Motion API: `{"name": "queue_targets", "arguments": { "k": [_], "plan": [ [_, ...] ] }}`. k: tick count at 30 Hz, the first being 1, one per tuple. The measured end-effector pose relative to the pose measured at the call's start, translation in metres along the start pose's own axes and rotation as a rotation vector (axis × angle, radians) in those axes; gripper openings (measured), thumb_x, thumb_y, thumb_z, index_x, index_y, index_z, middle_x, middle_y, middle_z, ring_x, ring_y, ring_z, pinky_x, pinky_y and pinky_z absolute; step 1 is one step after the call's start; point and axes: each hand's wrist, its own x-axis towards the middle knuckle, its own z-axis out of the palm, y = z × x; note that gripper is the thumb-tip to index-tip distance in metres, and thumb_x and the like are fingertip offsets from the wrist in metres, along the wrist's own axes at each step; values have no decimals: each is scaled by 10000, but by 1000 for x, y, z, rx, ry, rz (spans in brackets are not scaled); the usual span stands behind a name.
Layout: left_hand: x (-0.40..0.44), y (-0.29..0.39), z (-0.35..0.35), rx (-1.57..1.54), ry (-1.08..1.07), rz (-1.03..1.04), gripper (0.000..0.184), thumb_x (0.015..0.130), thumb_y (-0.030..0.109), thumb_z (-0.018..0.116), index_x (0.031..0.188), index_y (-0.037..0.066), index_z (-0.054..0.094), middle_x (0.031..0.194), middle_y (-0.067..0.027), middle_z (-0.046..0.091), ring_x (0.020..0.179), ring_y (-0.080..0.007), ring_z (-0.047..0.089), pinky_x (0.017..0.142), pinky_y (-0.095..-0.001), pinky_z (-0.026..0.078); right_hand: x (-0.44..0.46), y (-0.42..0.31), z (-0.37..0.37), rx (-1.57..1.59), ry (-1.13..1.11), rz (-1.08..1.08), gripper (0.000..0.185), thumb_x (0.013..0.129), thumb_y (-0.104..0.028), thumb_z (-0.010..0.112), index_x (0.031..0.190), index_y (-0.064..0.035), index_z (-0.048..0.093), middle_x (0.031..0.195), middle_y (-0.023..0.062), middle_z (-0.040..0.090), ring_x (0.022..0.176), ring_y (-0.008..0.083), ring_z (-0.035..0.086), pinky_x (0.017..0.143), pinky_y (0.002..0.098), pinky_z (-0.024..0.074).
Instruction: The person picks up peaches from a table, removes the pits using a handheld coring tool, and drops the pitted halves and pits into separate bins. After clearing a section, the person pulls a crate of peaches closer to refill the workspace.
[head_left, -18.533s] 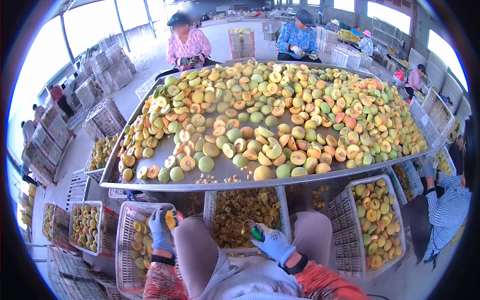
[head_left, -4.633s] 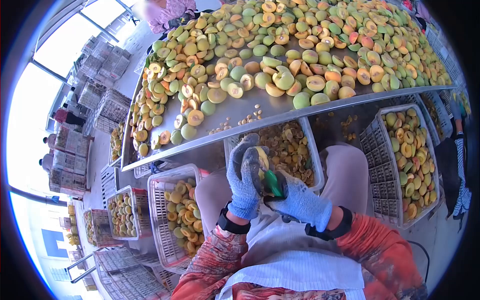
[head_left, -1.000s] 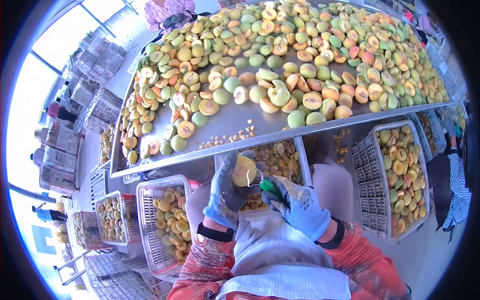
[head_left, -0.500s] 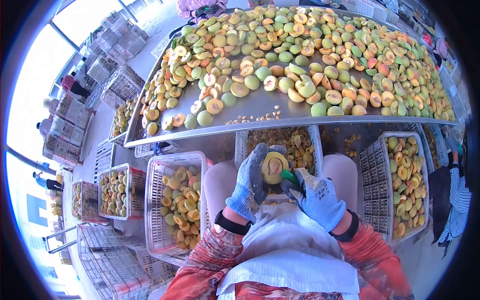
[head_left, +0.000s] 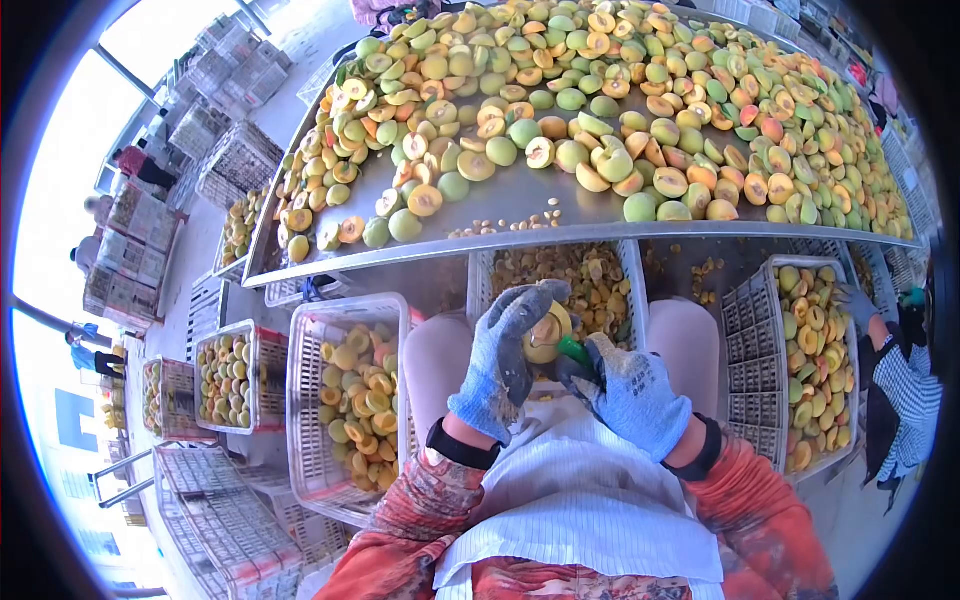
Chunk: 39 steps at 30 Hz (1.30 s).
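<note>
In a blue glove with dark fingers, my left hand (head_left: 500, 360) is closed round a halved fruit (head_left: 546, 334) in front of my lap. My right hand (head_left: 632, 388), gloved alike, grips a green-handled tool (head_left: 575, 350) that meets the fruit's near right side; the tool's working end is hidden. Below and beyond both hands, between my knees, is a crate (head_left: 637, 300) of small brownish-yellow scraps. Past it stands a metal table (head_left: 480, 205) heaped with whole and halved green-orange fruit, with a few loose pits near its front edge.
A crate of halved fruit (head_left: 300, 400) stands left of my knee, with smaller fruit crates (head_left: 265, 385) further left. Another fruit crate (head_left: 760, 370) stands at the right, where a co-worker's gloved hand (head_left: 857, 304) reaches its far edge. Stacked crates (head_left: 130, 255) are at the far left.
The fruit in my left hand has turned, so its cut face shows less than before. A co-worker's hand has come to the right crate. My right hand still grips the tool.
</note>
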Motion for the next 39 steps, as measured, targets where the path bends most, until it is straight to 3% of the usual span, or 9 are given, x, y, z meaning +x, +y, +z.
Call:
{"name": "queue_targets", "arguments": {
  "k": [12,14,20,22,26,28,32,37,39],
  "plan": [
    [-6,-33,-14,91,204,281,263,834,115,533,1033,-56,560,1072,-159,596,833,-259,629,758,-327,524,-16,-1,42,501,-83,176,299,820,-282,617,928,-19,523,724,206,602,673,368,608,577,432,477],
    [10,-43,-26,74,207,271,260,854,129,528,1046,-43,565,1030,-138,601,812,-231,627,723,-310,527,-8,7,42,467,-263,316,303,821,-289,613,960,-34,530,716,213,594,700,369,604,604,434,475],
    [33,-38,-21,-144,284,-57,220,857,191,556,994,33,626,887,-57,603,803,-164,592,676,-300,513,0,5,26,-388,-16,-95,656,755,-172,567,1320,44,312,897,163,595,574,275,609,518,384,476],
    [22,-25,-2,-146,281,-135,235,863,240,557,972,43,626,852,-52,597,780,-156,594,639,-312,519,0,10,24,-666,-312,-21,628,766,-163,528,1309,69,313,862,165,595,546,269,601,474,416,462],
    [24,-33,-4,28,299,38,245,889,250,525,986,45,617,853,-32,608,741,-118,561,641,-259,478,2,-6,6,-427,-348,15,637,763,-184,539,1293,95,324,812,183,604,596,289,627,475,436,462],
    [23,-38,-4,251,277,411,249,905,224,502,1002,24,614,890,-36,616,749,-98,545,669,-237,455,1,-12,9,-276,-355,101,583,766,-196,558,1244,84,377,854,196,600,632,295,622,504,422,455],
    [15,-44,-5,166,306,512,271,921,166,460,1102,-18,543,1064,-77,594,927,-138,546,836,-274,435,-8,-13,26,76,-237,139,464,781,-192,576,1148,65,458,865,205,596,685,318,621,554,422,458],
    [9,-27,5,-312,221,144,257,854,201,499,1045,33,540,938,-105,572,858,-240,579,748,-383,519,5,-3,-1,-385,-320,-56,552,787,-156,520,1256,89,360,760,172,612,650,281,640,514,405,488],
    [8,-21,10,-279,185,196,257,850,195,500,1047,34,538,946,-103,572,862,-235,578,749,-381,519,6,-4,-5,-417,-299,-74,546,794,-157,515,1254,93,358,757,171,614,649,287,638,522,405,489]
  ]
}}
